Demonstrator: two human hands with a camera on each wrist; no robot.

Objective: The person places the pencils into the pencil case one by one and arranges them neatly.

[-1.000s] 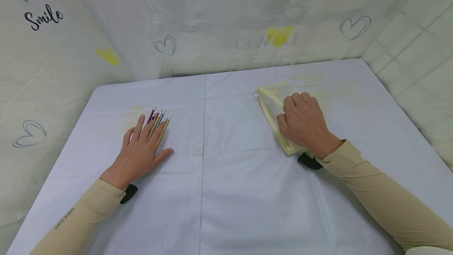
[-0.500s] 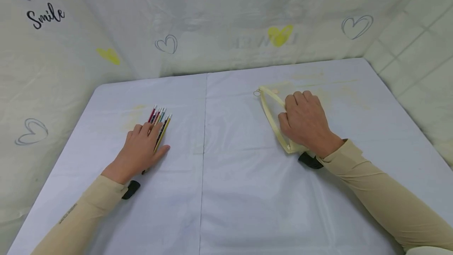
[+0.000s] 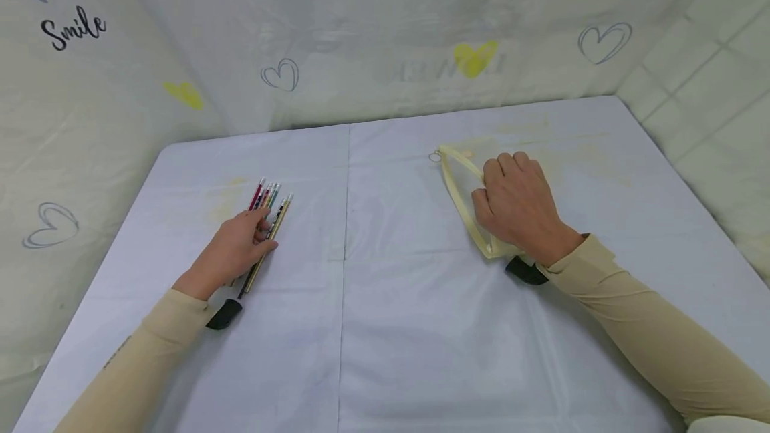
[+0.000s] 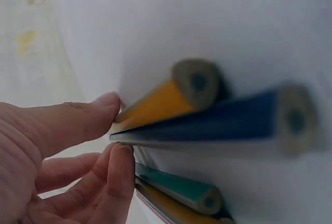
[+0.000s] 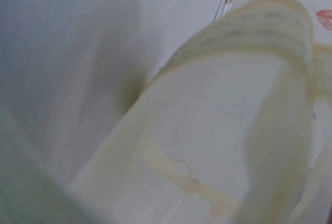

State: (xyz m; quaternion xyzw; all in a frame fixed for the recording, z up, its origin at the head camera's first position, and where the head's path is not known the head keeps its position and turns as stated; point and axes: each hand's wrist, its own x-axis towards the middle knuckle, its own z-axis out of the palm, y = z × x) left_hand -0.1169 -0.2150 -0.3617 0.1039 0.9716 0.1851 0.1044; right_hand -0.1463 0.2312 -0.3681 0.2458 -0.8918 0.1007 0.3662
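At the left of the table several pencils (image 3: 278, 220) lie side by side, their white eraser ends pointing away. My left hand (image 3: 231, 249) is over them, thumb and fingers pinching a dark blue pencil (image 4: 223, 124) and an orange-yellow pencil (image 4: 158, 103) from both sides. In the left wrist view, a green pencil (image 4: 179, 181) and others lie beneath the fingers. My right hand (image 3: 520, 206) grips the near-right side of a see-through pouch with pale yellow trim (image 3: 457, 202), its fingertips hidden. A ring (image 3: 435, 157) is at the pouch's far corner.
A white cloth with a centre crease covers the table (image 3: 385, 339). Behind it hangs a pale curtain (image 3: 361, 39) printed with hearts and words. Dark wrist cameras sit under the left cuff (image 3: 224, 315) and the right cuff (image 3: 526, 271).
My left hand has gone from lying spread over the pencils to thumb and fingers drawn together around some of them. The right hand and the pouch have hardly moved.
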